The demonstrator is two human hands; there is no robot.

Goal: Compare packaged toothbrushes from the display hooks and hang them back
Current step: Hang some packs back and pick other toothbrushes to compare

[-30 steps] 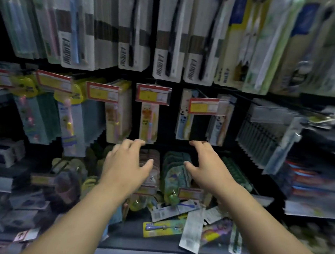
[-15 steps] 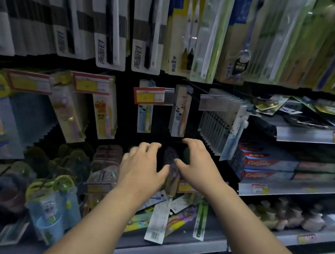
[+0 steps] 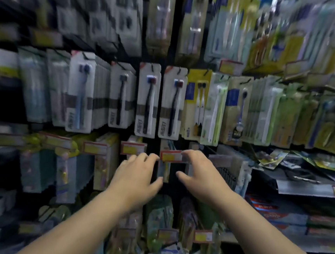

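Observation:
Rows of packaged toothbrushes hang on display hooks in front of me, blurred by head motion. Two white packs with dark brushes [image 3: 147, 100] [image 3: 172, 103] hang at the centre, above my hands. My left hand [image 3: 138, 177] and my right hand [image 3: 200, 176] are both raised side by side, fingers spread and loosely bent, holding nothing. Between them hangs a small children's toothbrush pack [image 3: 163, 171] under a red and yellow price tag [image 3: 171, 156]. My right fingertips are at the tag's right end; whether they touch it is unclear.
More price tags [image 3: 133, 148] stick out on hook ends along the middle row. Yellow and green packs [image 3: 214, 108] hang at the right. A shelf edge [image 3: 307, 188] with loose packs juts out at right, toothpaste boxes [image 3: 276, 213] below. Green packs [image 3: 159, 217] hang under my hands.
The view has tilted up, showing higher rows of hooks. Both hands rose from the lower packs to the middle row's price tags, still holding nothing.

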